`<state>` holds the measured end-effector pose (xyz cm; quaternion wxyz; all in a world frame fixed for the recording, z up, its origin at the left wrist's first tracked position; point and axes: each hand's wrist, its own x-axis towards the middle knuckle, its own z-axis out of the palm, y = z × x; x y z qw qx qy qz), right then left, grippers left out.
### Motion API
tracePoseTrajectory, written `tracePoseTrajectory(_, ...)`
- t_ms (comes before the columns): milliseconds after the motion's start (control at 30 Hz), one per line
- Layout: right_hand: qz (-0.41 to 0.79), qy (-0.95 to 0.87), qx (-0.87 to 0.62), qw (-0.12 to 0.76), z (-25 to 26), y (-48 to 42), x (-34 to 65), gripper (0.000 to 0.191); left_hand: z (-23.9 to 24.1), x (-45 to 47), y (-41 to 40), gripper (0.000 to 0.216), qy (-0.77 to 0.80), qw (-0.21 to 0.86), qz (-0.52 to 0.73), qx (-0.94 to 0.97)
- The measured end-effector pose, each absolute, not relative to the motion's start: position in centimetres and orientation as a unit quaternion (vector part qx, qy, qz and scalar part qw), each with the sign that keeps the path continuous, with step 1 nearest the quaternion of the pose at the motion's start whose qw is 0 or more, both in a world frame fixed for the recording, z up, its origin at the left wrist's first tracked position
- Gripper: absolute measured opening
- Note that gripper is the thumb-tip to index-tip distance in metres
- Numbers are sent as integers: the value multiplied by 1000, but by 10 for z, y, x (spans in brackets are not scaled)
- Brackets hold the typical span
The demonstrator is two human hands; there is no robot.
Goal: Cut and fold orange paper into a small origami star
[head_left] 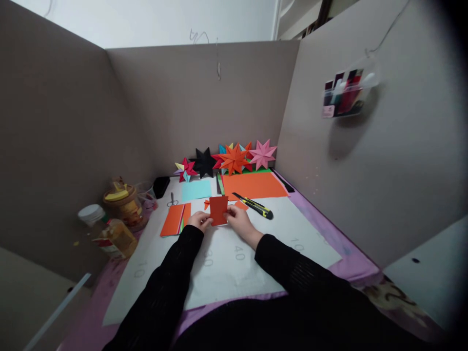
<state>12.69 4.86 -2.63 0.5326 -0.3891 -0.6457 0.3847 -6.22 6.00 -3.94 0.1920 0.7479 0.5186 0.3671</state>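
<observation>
An orange-red rectangle of paper [218, 210] is held upright between my hands, above the white sheet on the table. My left hand [200, 221] pinches its lower left edge, and my right hand [238, 217] grips the right edge with thumb and fingers. Just behind the right hand lies a yellow-and-black utility knife [256, 206]. To the left of my left hand is a stack of orange paper pieces [173, 220] with a few other colours showing at its side. Small orange paper bits peek out behind the held piece.
Folded paper stars [236, 159] stand along the back panel. Large orange sheets [256, 185] and a light blue sheet [196, 190] lie before them. Small scissors [172, 200] are at left, near a glue bottle [116, 238] and a brown tub [123, 201]. Grey panels enclose three sides.
</observation>
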Motion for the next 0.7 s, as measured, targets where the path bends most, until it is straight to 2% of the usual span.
tracePoseTrajectory(200, 395, -658, -398, 501, -31, 48, 124, 22, -27, -66, 55, 19, 532, 94, 292, 789)
tracePoseTrajectory(400, 385, -671, -413, 481, -32, 48, 123, 23, -26, -66, 56, 20, 547, 108, 228, 798)
tracePoseTrajectory(700, 322, -692, -438, 475, -30, 47, 124, 14, -26, -65, 56, 16, 529, 159, 337, 762)
